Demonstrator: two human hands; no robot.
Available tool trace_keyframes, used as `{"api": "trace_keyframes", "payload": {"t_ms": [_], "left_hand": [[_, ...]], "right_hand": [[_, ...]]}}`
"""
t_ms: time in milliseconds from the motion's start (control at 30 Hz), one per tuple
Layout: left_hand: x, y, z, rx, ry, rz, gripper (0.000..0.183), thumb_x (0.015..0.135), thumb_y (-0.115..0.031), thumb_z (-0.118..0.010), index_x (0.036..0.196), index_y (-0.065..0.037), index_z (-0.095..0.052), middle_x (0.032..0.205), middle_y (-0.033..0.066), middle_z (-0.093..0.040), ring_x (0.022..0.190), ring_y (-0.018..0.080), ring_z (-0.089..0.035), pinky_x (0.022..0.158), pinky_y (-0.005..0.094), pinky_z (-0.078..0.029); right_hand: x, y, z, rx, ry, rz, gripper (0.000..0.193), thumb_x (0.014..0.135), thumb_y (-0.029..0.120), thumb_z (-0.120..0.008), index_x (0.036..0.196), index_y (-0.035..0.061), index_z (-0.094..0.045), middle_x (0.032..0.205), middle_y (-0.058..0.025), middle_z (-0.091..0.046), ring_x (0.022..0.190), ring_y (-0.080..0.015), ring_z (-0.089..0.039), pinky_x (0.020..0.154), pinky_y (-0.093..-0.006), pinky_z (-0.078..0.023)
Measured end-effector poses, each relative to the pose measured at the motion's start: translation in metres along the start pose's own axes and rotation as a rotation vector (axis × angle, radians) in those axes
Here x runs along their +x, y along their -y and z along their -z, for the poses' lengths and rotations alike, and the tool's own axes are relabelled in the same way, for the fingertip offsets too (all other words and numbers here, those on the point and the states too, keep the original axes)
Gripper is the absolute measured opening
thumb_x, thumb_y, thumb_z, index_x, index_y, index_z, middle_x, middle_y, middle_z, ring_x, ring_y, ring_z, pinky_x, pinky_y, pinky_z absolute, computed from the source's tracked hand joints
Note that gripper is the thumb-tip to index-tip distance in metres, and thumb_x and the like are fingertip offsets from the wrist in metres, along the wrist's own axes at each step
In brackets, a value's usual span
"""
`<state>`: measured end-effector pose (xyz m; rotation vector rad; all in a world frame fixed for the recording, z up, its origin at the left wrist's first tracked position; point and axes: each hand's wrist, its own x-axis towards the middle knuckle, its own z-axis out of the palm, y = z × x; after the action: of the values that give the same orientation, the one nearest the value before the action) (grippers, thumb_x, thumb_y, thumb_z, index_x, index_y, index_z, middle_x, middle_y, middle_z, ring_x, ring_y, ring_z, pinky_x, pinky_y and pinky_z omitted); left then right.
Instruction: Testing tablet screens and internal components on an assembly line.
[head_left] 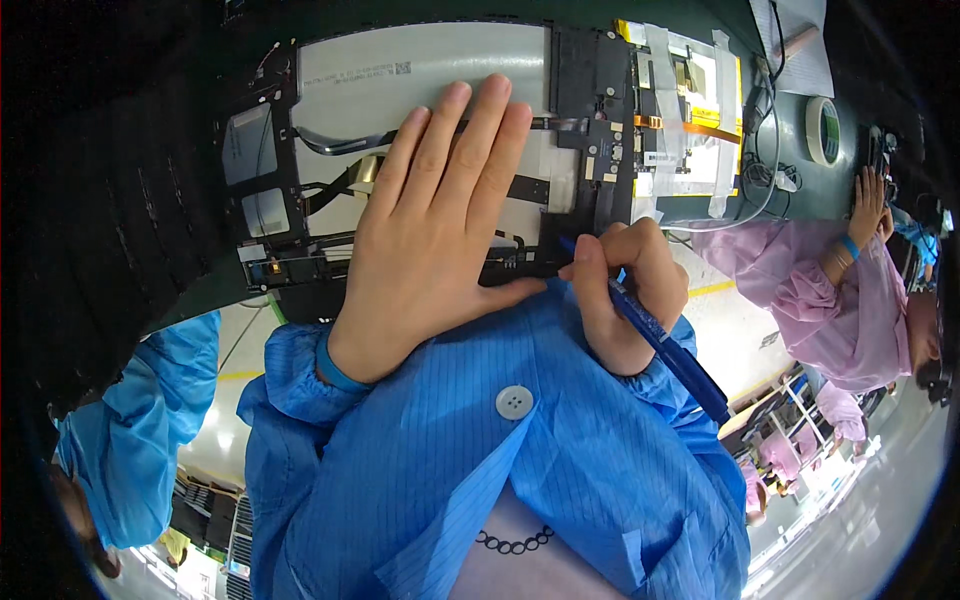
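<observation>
The device is apparently braced by the open left hand; at its near edge, the right hand's gripped pen must be carefully aimed.

The flat-spread bare left grip hid the middle of the glossy pale-grey flat panel. Fingers of the bare right grip covered part of the slim dark-blue pen; whether its tip touched anything could not be told. The upper edge cut off the white paper sheet. Black ribbed shapes at left were too dark to tell apart, and distant pink-clothed people were small and blurred.
</observation>
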<state>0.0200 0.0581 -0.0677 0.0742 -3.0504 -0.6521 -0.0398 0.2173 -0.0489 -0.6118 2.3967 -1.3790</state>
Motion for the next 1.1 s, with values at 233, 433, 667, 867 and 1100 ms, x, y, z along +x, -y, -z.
{"api": "trace_keyframes", "payload": {"t_ms": [233, 433, 667, 867, 1100], "left_hand": [[-0.002, 0.000, -0.002, 0.009, -0.018, 0.000, 0.108, 0.057, -0.054, -0.073, 0.141, -0.004, -0.027, 0.146, 0.0125, -0.025, 0.135, 0.0296, -0.025, 0.110, 0.0428, -0.021], [-0.010, 0.004, 0.021, -0.040, -0.049, -0.034, 0.099, 0.066, -0.055, -0.067, 0.140, -0.003, -0.028, 0.145, 0.0145, -0.027, 0.133, 0.0299, -0.028, 0.109, 0.0413, -0.021], [-0.058, 0.069, 0.027, 0.041, -0.483, 0.278, 0.059, 0.090, -0.034, -0.046, 0.139, -0.005, -0.030, 0.142, 0.0169, -0.033, 0.130, 0.0321, -0.033, 0.106, 0.0406, -0.028], [-0.071, 0.064, 0.017, -0.373, -0.456, 0.474, 0.052, 0.092, -0.023, -0.043, 0.140, -0.007, -0.029, 0.144, 0.0144, -0.031, 0.129, 0.0303, -0.035, 0.106, 0.0376, -0.028], [-0.079, 0.071, 0.013, -0.426, -0.505, 0.378, 0.055, 0.089, -0.016, -0.046, 0.140, -0.008, -0.028, 0.144, 0.0137, -0.030, 0.132, 0.0287, -0.031, 0.109, 0.0381, -0.023]], "right_hand": [[-0.001, -0.002, 0.001, -0.031, 0.019, 0.063, 0.024, 0.075, 0.001, -0.068, 0.065, 0.0032, -0.046, 0.056, -0.0077, -0.053, 0.045, -0.0114, -0.050, 0.043, -0.0242, -0.038], [-0.001, -0.035, 0.022, 0.669, -0.378, 0.128, 0.022, 0.094, 0.022, -0.047, 0.091, 0.0009, -0.049, 0.069, -0.0156, -0.061, 0.050, -0.0154, -0.056, 0.047, -0.0258, -0.047], [-0.024, -0.065, 0.028, 0.526, -0.229, -0.014, 0.026, 0.097, 0.020, -0.036, 0.098, -0.0026, -0.049, 0.093, -0.0254, -0.062, 0.076, -0.0229, -0.061, 0.073, -0.0335, -0.051], [-0.021, -0.053, 0.021, 0.313, -0.272, 0.146, 0.038, 0.094, 0.032, -0.042, 0.108, -0.0030, -0.048, 0.098, -0.0204, -0.062, 0.086, -0.0221, -0.059, 0.078, -0.0326, -0.046], [-0.021, -0.033, 0.008, 0.349, -0.281, 0.155, 0.050, 0.087, 0.040, -0.052, 0.113, -0.0009, -0.038, 0.078, -0.0140, -0.057, 0.069, -0.0173, -0.053, 0.069, -0.0297, -0.042]]}}
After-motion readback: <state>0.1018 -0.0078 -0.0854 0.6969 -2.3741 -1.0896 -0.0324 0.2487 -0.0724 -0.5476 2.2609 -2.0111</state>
